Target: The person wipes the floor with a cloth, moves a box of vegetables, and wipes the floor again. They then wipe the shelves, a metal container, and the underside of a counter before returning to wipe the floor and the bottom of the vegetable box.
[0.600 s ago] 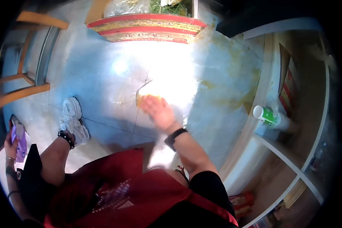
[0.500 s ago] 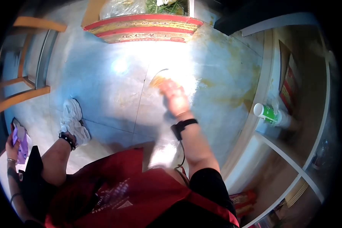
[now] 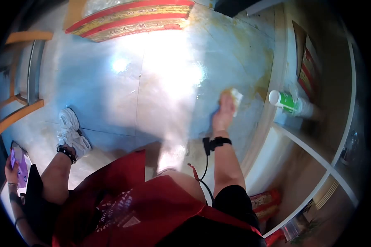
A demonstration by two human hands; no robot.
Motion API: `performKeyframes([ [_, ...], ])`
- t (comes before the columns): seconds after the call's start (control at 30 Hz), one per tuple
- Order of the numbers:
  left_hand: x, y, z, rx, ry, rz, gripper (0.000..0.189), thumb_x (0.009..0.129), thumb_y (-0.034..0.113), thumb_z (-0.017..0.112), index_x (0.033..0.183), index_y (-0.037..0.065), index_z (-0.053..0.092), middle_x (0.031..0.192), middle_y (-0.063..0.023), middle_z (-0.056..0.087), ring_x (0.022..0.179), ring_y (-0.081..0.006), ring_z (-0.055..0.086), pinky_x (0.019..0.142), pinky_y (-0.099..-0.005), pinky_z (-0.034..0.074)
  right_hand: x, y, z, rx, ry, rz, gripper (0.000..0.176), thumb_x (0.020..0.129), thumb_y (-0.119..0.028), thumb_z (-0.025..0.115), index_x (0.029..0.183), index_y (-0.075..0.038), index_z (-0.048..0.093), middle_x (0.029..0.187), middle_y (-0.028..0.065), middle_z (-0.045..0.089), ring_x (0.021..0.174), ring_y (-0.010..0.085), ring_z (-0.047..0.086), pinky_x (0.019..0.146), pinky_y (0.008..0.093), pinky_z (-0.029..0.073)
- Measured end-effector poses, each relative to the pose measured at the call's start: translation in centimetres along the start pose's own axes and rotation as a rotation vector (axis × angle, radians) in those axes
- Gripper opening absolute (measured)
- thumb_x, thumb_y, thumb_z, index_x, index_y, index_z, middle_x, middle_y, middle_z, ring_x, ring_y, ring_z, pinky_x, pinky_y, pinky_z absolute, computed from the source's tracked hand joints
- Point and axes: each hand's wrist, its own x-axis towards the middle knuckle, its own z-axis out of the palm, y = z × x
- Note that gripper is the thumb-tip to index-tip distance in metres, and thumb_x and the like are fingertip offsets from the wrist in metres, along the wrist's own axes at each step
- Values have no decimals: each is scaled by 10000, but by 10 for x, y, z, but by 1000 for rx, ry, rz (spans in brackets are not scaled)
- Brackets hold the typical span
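Note:
My right hand (image 3: 224,113) is pressed down on the grey tiled floor, its fingers on a crumpled white wipe (image 3: 237,97) stained yellow. Yellow-brown smears (image 3: 259,88) mark the tiles just beyond and to the right of it. A black band (image 3: 219,143) with a cable circles that wrist. At the far left edge, my left hand (image 3: 11,173) grips a purple packet (image 3: 22,171), partly hidden by the fingers; its contents cannot be made out.
A red and yellow cardboard box (image 3: 132,20) stands at the top. Wooden chair legs (image 3: 16,113) rise on the left, near my white shoe (image 3: 72,127). Along the right runs a white-edged shelf (image 3: 307,146), with a green and white paper cup (image 3: 286,101) lying on its side.
My right hand has swept right across the floor with the wipe, toward the yellow-brown smears. The view has shifted slightly. My left hand keeps its hold on the purple packet.

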Motion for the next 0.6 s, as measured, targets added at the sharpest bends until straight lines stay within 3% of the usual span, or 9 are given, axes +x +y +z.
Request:
performKeyframes([
  [0.07, 3, 8, -5, 8, 4, -14, 456, 840, 66, 563, 1259, -65, 442, 1180, -124, 547, 1088, -179, 508, 956, -295, 376, -29, -34, 18, 553, -122, 44, 407, 774, 23, 486, 1171, -48, 547, 1264, 139, 518, 1168, 285, 490, 1008, 402, 332],
  [0.1, 5, 13, -6, 16, 0, -4, 456, 840, 66, 563, 1259, -65, 442, 1180, -124, 547, 1088, -179, 508, 956, -295, 376, -46, -52, 17, 553, -117, 56, 407, 774, 23, 486, 1171, -48, 547, 1264, 139, 518, 1168, 285, 490, 1008, 402, 332],
  [0.2, 10, 31, -6, 40, 21, 50, 460, 847, 120, 601, 1252, -45, 459, 1170, -129, 564, 1062, -191, 532, 941, -297, 394, -102, -99, -14, 277, -373, -433, 371, 761, -37, 561, 1128, -76, 596, 1201, 57, 568, 1147, 207, 500, 931, 372, 404],
  [0.33, 11, 43, -10, 116, 14, 18, 472, 850, 152, 613, 1252, -42, 460, 1172, -131, 564, 1065, -198, 533, 939, -302, 398, -159, -75, -19, 449, -413, -538, 425, 756, -56, 550, 1177, -109, 570, 1275, 14, 526, 1164, 177, 486, 937, 378, 396],
  [0.4, 9, 48, -12, 128, 6, 0, 477, 850, 159, 616, 1253, -42, 460, 1174, -133, 564, 1068, -201, 533, 938, -304, 400, -162, -39, -18, 349, -591, -493, 460, 746, -57, 529, 1200, -127, 554, 1330, -15, 483, 1184, 170, 472, 961, 392, 370],
  [0.47, 8, 59, -12, 158, -5, -20, 476, 853, 167, 614, 1250, -48, 459, 1176, -138, 563, 1074, -207, 532, 939, -302, 398, -112, -17, -38, 242, -495, -581, 476, 736, -38, 512, 1199, -142, 557, 1311, 3, 498, 1189, 192, 469, 962, 407, 372],
  [0.6, 14, 54, -10, 93, 28, 44, 447, 849, 115, 572, 1252, -44, 461, 1178, -144, 563, 1090, -215, 527, 960, -308, 379, -38, 28, -27, 157, -315, -352, 567, 701, 51, 475, 1222, -163, 541, 1287, 63, 509, 1183, 244, 475, 967, 417, 379],
])
